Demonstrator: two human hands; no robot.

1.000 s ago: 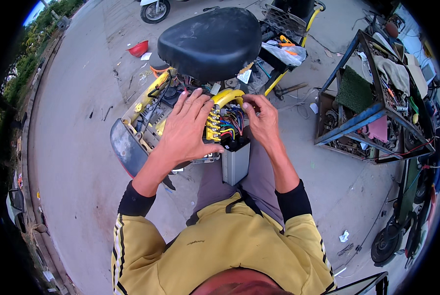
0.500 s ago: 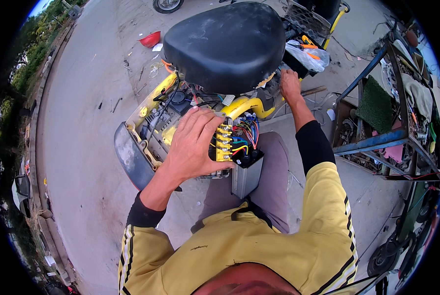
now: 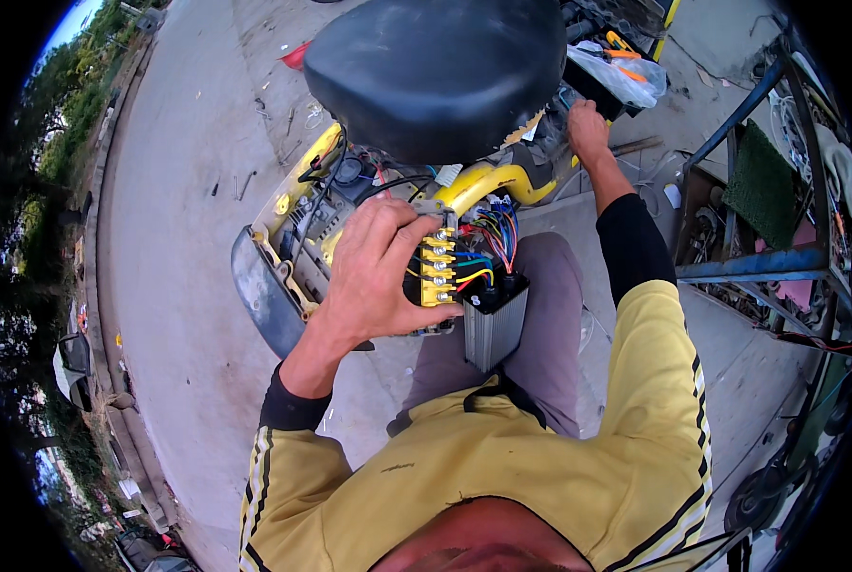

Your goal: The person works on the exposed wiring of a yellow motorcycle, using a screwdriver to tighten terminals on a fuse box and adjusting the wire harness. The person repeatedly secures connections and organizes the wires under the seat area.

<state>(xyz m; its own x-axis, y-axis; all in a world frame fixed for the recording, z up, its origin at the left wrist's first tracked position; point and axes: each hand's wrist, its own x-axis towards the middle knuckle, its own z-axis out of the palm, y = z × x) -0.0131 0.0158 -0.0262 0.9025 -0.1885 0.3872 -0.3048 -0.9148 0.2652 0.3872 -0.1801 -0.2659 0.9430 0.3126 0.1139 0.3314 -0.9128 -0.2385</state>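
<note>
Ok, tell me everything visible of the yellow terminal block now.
The terminal block is yellow and looks like plastic, with a column of shiny metal screws. It is beside the left hand, thumb near its lower end and fingers by its upper end; how firmly it is gripped cannot be told. Coloured wires run from its right side toward the grey ribbed box.

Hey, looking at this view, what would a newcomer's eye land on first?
Probably the big black seat, which fills the top middle of the view. Next might be the bright yellow terminal block near the center, with the left hand curled at its left side, and the silver finned box with colorful wires above it, in front of the person's legs.
</note>
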